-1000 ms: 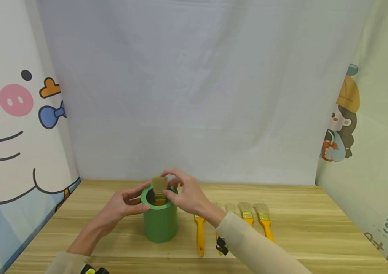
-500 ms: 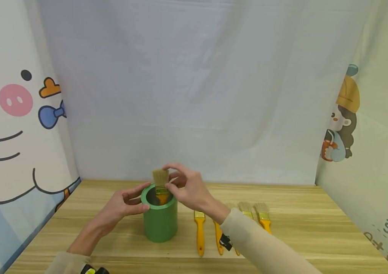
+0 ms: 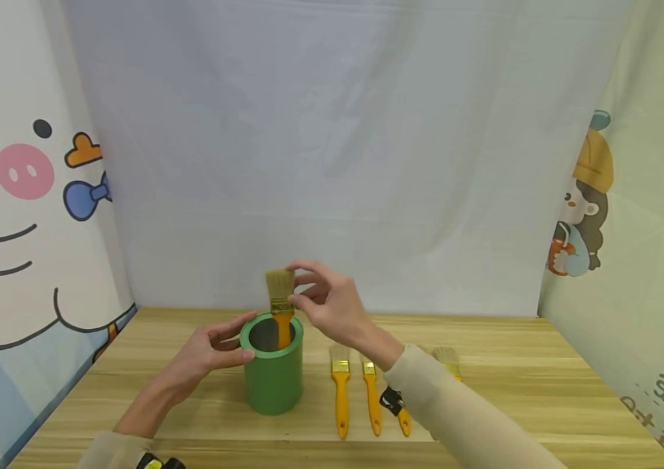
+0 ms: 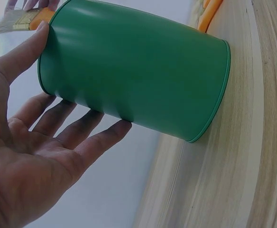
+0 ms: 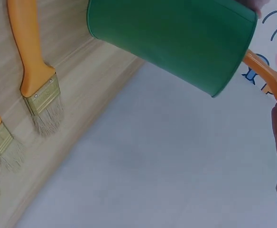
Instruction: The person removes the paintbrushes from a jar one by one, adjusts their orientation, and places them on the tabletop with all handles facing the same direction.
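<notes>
A green cylindrical pot (image 3: 273,384) stands upright on the wooden table. My left hand (image 3: 208,350) steadies it from the left, thumb at the near rim and fingertips along the far side; the left wrist view shows the fingers against the wall of the pot (image 4: 133,66). Over the pot's mouth, my right hand (image 3: 334,306) pinches a paintbrush (image 3: 281,293) near its metal ferrule. Bristles point up, and the orange handle (image 3: 283,333) runs down into the pot, its lower end hidden. In the right wrist view that handle (image 5: 266,73) emerges past the rim.
Several more orange-handled paintbrushes lie right of the pot, bristles away from me: a wide paintbrush (image 3: 341,391), a narrow paintbrush (image 3: 371,394) and others partly under my right sleeve (image 3: 461,404). A pale curtain (image 3: 332,163) hangs behind the table (image 3: 513,378), with printed cloths at both sides.
My right hand has moved up and slightly right, drawing the paintbrush higher so more of its handle shows above the rim. My left hand has stayed on the pot.
</notes>
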`<state>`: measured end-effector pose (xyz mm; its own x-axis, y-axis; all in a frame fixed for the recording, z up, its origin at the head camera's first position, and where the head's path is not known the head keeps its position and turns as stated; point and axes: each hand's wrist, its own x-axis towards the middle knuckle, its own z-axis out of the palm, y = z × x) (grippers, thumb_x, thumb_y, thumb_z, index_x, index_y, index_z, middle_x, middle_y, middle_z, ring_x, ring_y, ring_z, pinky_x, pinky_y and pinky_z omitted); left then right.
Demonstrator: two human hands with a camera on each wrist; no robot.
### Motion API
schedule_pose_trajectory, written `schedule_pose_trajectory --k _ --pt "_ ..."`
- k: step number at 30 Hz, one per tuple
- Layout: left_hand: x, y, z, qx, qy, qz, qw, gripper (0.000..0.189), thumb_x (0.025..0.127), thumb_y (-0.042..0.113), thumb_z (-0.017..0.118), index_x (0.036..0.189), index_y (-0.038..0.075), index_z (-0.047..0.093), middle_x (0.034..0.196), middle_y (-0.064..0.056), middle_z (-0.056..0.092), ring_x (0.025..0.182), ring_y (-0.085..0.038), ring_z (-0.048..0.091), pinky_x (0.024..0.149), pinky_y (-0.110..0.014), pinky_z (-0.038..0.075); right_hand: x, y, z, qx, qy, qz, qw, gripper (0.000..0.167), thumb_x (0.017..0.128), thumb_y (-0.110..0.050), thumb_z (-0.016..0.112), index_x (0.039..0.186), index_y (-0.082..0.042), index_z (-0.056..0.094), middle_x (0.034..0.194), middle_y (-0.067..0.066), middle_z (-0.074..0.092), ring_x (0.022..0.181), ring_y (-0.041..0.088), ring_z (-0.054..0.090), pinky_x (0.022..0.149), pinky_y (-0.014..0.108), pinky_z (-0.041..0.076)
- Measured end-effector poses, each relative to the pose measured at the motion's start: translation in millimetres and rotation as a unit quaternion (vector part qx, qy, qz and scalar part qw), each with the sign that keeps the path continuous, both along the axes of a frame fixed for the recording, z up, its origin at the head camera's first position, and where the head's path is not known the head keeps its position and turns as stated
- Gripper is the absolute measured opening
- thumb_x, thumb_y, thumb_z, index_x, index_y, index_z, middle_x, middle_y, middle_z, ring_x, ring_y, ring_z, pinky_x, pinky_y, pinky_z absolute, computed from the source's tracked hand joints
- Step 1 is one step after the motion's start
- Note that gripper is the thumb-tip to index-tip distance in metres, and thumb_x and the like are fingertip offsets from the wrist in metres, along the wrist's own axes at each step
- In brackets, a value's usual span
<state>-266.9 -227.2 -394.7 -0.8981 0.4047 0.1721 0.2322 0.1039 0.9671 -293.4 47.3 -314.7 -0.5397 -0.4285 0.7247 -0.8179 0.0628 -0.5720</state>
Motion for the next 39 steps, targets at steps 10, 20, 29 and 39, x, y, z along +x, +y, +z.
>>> schedule_pose_trajectory --k 10,20,29,39 --pt "0.4 0.5 1.5 -0.001 -0.001 -0.005 1.0000 0.075 0.097 0.014 0.076 0.163 0.005 0.041 0.165 -0.018 0.038 0.142 -0.053 0.042 0.109 -0.059 0.046 2.3 12 24.4 -0.025 0.013 0.000 0.9996 0.045 0.092 0.011 0.075 0.135 -0.002 0.066 0.112 0.019 0.076 0.085 0.025 0.078 0.078 0.035 0.064" --pt "1.0 0.3 1.1 0.001 -0.003 0.001 1.0000 0.076 0.096 0.014 0.078 0.162 0.004 0.041 0.164 -0.018 0.039 0.142 -0.053 0.042 0.109 -0.055 0.048 7.1 32 37.5 -0.056 0.002 -0.017 0.9983 0.047 0.093 0.011 0.074 0.137 -0.004 0.066 0.110 0.018 0.076 0.086 0.027 0.078 0.078 0.039 0.064" --pt "0.1 1.3 0.3 0.005 -0.001 0.001 1.0000 0.076 0.096 0.013 0.078 0.162 0.003 0.042 0.163 -0.018 0.040 0.142 -0.052 0.042 0.106 -0.050 0.051 11.2 57 36.4 -0.060 -0.006 -0.040 0.9974 0.049 0.093 0.011 0.074 0.139 -0.004 0.065 0.109 0.018 0.075 0.085 0.028 0.078 0.078 0.039 0.064" --pt "0.0 0.8 0.2 0.006 0.006 0.005 0.9999 0.076 0.095 0.012 0.079 0.161 0.001 0.042 0.163 -0.019 0.040 0.141 -0.052 0.044 0.106 -0.052 0.050 16.0 79 24.8 -0.051 -0.026 -0.063 0.9964 0.049 0.091 0.013 0.075 0.137 -0.003 0.066 0.109 0.020 0.074 0.085 0.031 0.078 0.076 0.039 0.064"
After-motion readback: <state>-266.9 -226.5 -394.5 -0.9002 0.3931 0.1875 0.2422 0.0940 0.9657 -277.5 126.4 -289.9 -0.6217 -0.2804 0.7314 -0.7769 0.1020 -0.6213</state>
